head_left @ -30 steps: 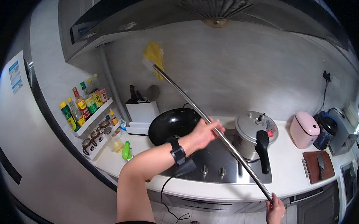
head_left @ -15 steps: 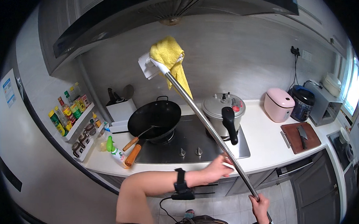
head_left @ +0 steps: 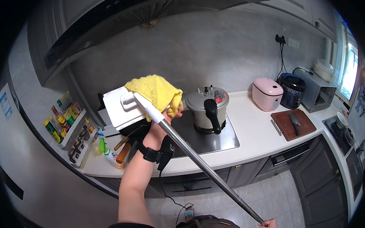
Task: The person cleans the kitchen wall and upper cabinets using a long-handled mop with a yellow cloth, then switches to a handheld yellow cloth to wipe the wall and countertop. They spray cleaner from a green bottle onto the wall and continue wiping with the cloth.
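Here, a flat mop (head_left: pixel 117 112) is held up by two hands, with its white head lifted to the left of the silver pressure cooker (head_left: pixel 198 107). Its metal pole (head_left: pixel 201 162) is slanted down in front of the cooker, toward the lower right. A yellow cloth (head_left: pixel 155 90) is draped over the right part of the mop head, just left of the cooker. The loose side of the cloth is pinched by the left hand (head_left: pixel 174 115), close to the left of the cooker. That hand is partly hidden by the pole and the cloth, so the place of each finger cannot be told. The low end of the pole is gripped by the right hand (head_left: pixel 269 225), well below the cooker and to its right. A black strap (head_left: pixel 150 154) is worn on the left wrist, down and left of the cooker.

The cooker is set on a shiny stove (head_left: pixel 227 140). To its left, a black wok (head_left: pixel 137 127) is mostly covered by the mop head and the arm. Farther left, a spray bottle (head_left: pixel 113 158) with a green top is seen. To the right of the cooker, a pink rice cooker (head_left: pixel 267 95) is placed, and a cleaver (head_left: pixel 295 123) is laid on a brown cutting board (head_left: pixel 281 128).
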The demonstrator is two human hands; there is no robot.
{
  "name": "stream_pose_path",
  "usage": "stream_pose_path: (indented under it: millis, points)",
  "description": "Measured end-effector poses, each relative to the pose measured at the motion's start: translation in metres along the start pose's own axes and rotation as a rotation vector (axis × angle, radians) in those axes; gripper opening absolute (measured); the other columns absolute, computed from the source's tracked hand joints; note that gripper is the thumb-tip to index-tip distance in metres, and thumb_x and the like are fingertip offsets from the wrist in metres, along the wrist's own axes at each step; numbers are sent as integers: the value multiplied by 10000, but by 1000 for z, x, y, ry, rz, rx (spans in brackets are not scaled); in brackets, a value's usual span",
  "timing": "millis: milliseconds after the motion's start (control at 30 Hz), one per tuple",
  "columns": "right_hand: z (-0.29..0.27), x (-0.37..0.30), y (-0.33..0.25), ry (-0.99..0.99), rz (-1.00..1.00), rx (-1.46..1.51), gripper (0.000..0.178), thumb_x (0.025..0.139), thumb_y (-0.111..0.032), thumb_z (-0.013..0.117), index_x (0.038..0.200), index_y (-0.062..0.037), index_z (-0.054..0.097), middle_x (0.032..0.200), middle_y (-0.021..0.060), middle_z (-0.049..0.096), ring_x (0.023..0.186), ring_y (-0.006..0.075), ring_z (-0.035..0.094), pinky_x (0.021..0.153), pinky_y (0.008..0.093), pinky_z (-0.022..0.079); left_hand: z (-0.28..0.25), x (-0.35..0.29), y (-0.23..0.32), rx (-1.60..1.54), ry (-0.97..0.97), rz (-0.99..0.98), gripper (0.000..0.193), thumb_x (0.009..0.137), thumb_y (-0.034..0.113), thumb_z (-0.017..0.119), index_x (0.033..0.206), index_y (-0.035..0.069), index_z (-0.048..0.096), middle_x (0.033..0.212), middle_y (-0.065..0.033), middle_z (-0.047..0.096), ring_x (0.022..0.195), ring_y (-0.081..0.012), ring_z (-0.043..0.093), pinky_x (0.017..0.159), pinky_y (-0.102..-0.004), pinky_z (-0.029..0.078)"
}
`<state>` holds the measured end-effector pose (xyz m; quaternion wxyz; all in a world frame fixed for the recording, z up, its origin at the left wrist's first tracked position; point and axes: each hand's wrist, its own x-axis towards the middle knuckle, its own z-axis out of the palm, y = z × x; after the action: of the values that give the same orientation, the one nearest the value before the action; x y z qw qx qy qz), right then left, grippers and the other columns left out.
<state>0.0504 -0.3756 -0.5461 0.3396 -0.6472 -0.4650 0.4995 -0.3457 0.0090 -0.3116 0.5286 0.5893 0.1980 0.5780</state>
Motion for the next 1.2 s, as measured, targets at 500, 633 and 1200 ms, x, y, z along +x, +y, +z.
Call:
stream_pose_path:
  millis: [500, 633, 1200]
  points:
    - [-53, -26, 54, 58, 4, 44, 225, 769, -110, 668, 591, -53, 542, 535, -79, 441, 511, 34, 355, 449, 251, 285, -20, -58, 39, 652, 382, -567, 450, 834, 45, 498, 1247, 73, 321, 886, -123, 593, 605, -188, 625, 450, -286, 518]
    - [-22, 17, 43, 180, -188, 21, 273, 720, -133, 700, 551, -30, 512, 476, -23, 424, 473, 57, 357, 429, 262, 299, 28, -95, 31, 249, 30, -530, 704, 729, -61, 625, 1301, 115, 254, 949, -131, 575, 704, -176, 622, 587, -279, 541]
    - [111, 146, -152, -664, -520, 438, 844, 760, -55, 577, 1436, -133, 78, 1420, 120, 258, 1257, 233, 357, 961, 360, 367, 66, -216, 30, 187, -164, -471, 160, 856, 20, 510, 1007, 36, 561, 1016, -39, 507, 988, -121, 471, 858, -240, 375]
